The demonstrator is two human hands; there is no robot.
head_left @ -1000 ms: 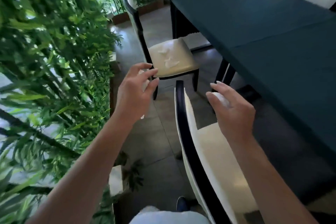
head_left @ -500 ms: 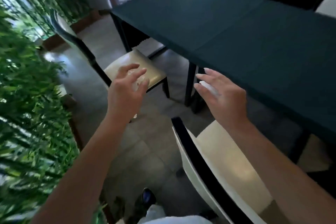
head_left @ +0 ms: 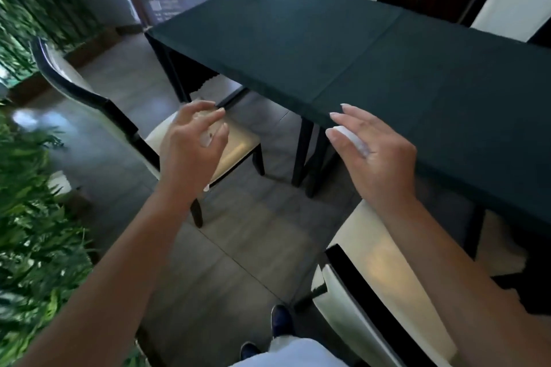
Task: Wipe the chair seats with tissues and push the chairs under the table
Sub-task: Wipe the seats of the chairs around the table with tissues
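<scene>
The view has swung right and both hands have risen over the table edge — the left hand (head_left: 190,146), fingers loosely curled around a tissue (head_left: 206,138), hangs over the far chair (head_left: 238,144) ahead-left, the right hand (head_left: 372,155) pinches a white wad (head_left: 351,140) above the near chair (head_left: 375,256), its back toward the person.

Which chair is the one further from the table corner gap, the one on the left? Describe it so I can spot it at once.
Start from the dark green table and go to its near left corner. The left chair stands just off that corner, pulled out onto the tiled floor, beside the green plants. Unlike the near chair below the right hand, its cream seat is partly hidden by the left hand.
</scene>
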